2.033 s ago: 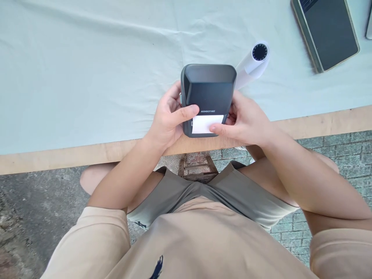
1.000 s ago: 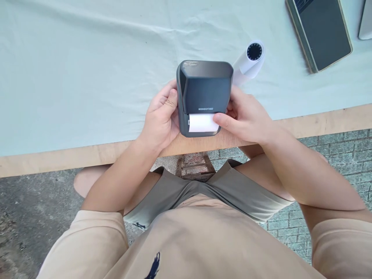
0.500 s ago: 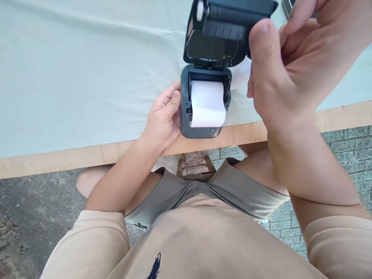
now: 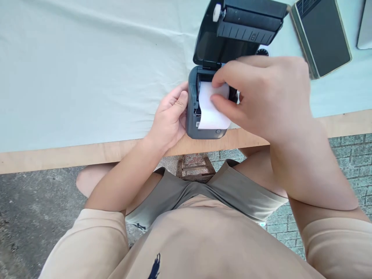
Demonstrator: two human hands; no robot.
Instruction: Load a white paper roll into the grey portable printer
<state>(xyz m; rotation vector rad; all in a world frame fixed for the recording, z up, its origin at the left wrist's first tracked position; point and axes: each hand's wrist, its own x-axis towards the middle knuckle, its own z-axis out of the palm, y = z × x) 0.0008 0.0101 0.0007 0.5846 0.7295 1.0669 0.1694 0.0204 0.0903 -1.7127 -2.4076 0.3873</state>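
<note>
A dark grey label printer [image 4: 192, 116] stands at the near edge of the table, its lid [image 4: 232, 38] swung open and tilted back. A white paper roll [image 4: 209, 112] sits inside its bay, with the paper end hanging over the front. My left hand [image 4: 170, 118] grips the printer's left side. My right hand [image 4: 261, 95] reaches in from the right, thumb and fingers pinched on the paper roll at its top. A second white roll [image 4: 263, 51] lies behind the printer, mostly hidden by the lid and my hand.
A pale green cloth [image 4: 87, 69] covers the table, with the bare wooden edge [image 4: 72, 157] toward me. A dark phone or tablet [image 4: 322, 33] lies at the back right, beside another device [image 4: 365, 27] at the frame edge. My lap and paved ground show below.
The lid was shut a second ago; my right hand lifted it open, then came down from high in the frame onto the paper roll. My left hand stayed on the printer's side.
</note>
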